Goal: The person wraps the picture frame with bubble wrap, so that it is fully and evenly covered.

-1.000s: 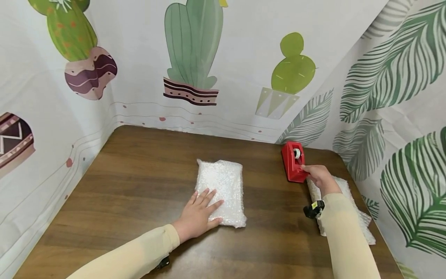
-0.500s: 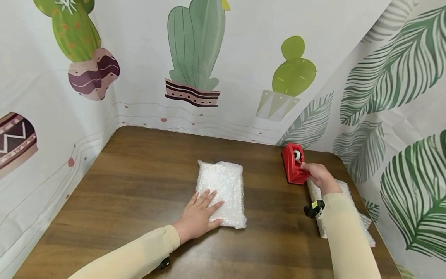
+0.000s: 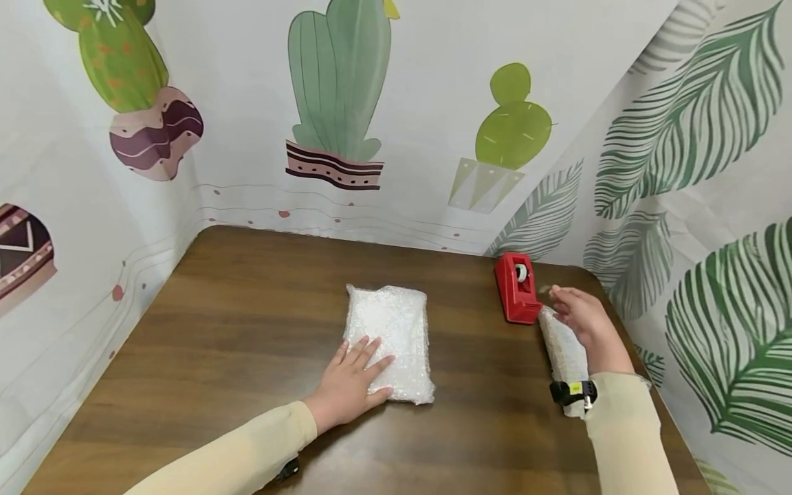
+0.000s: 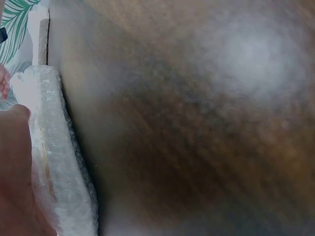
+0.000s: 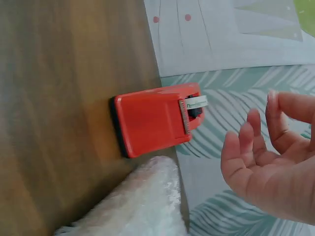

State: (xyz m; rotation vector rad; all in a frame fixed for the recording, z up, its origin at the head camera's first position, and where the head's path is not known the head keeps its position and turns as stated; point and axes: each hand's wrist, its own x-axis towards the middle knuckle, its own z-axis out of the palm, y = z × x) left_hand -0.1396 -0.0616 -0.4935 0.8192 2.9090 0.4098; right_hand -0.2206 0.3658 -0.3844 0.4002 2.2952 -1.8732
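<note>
My left hand (image 3: 346, 388) rests with spread fingers on a flat bubble-wrapped package (image 3: 402, 344) in the middle of the table. In the left wrist view the package (image 4: 61, 157) shows its thick, crinkled side beside the thumb. My right hand (image 3: 588, 320) is raised just right of the red tape dispenser (image 3: 518, 299), apart from it. Thumb and index finger pinch a small translucent piece of tape (image 3: 544, 290). The right wrist view shows those two fingertips together and the other fingers loosely bent; the dispenser (image 5: 152, 120) stands on the table, its roll partly hidden.
A second bubble-wrapped package (image 3: 564, 350) lies near the right table edge, partly covered by my right hand and wrist camera (image 3: 574, 390). Patterned cloth (image 3: 427, 137) hangs behind and along both sides of the wooden table (image 3: 247, 309).
My right hand has pulled away from the dispenser, to the right, with a piece of tape between its fingertips. The left hand has stayed on the package.
</note>
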